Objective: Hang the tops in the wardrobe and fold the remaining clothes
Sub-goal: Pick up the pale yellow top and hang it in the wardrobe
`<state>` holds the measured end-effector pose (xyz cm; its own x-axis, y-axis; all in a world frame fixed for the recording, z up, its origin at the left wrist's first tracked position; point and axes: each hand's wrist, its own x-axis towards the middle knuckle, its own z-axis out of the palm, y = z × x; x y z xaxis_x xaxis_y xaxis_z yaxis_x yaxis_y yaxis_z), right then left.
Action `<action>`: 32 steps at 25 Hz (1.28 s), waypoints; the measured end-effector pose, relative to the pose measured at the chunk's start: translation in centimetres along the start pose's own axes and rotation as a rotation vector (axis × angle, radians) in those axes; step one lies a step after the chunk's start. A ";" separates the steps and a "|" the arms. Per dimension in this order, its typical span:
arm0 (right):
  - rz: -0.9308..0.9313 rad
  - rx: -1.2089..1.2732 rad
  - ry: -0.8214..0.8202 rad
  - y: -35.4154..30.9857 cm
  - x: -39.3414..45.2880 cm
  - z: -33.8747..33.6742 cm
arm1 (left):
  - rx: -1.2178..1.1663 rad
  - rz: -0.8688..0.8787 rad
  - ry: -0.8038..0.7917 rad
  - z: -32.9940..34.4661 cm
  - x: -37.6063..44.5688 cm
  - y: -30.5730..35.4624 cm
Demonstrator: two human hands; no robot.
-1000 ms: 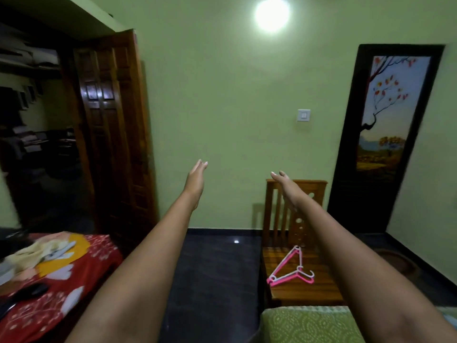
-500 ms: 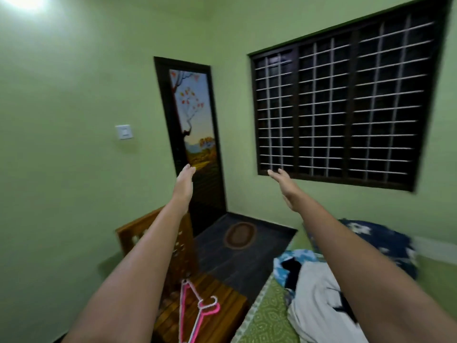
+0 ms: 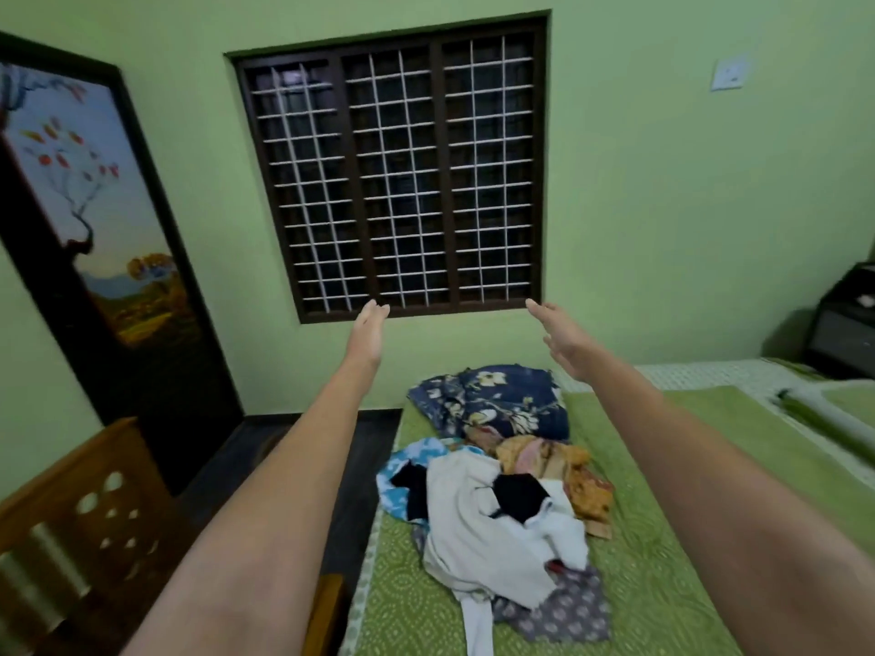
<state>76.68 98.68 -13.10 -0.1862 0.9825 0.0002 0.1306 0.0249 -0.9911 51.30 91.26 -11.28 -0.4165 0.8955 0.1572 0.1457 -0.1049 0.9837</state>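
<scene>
Evidently nothing is picked yet: left hand (image 3: 365, 338) and right hand (image 3: 561, 340) reach forward, flat and empty, above the clothes (image 3: 492, 508) on the bed (image 3: 663, 537).

A barred window (image 3: 395, 168), painted door (image 3: 90, 229), and wooden chair (image 3: 80, 518).

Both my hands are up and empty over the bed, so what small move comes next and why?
Probably lower the right hand onto the white top crowning the clothes pile. Both it and the left hand are open, holding nothing, and no garment is sorted yet.
</scene>
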 end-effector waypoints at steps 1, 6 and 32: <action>0.021 -0.016 0.014 0.9 0.4 -0.7 | 0.024 -0.007 -0.014 1.0 0.7 -0.9; 0.211 -0.113 -0.022 7.1 4.4 -2.1 | 0.112 -0.112 -0.044 4.8 5.3 -7.2; 0.860 -0.963 -0.412 58.6 21.5 9.9 | 0.752 -0.836 -0.446 12.7 8.2 -62.5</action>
<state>70.72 119.47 -72.44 0.0454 0.6300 -0.7753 0.9449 -0.2790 -0.1714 50.14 110.67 -72.60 -0.3068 0.6523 -0.6931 0.5266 0.7229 0.4473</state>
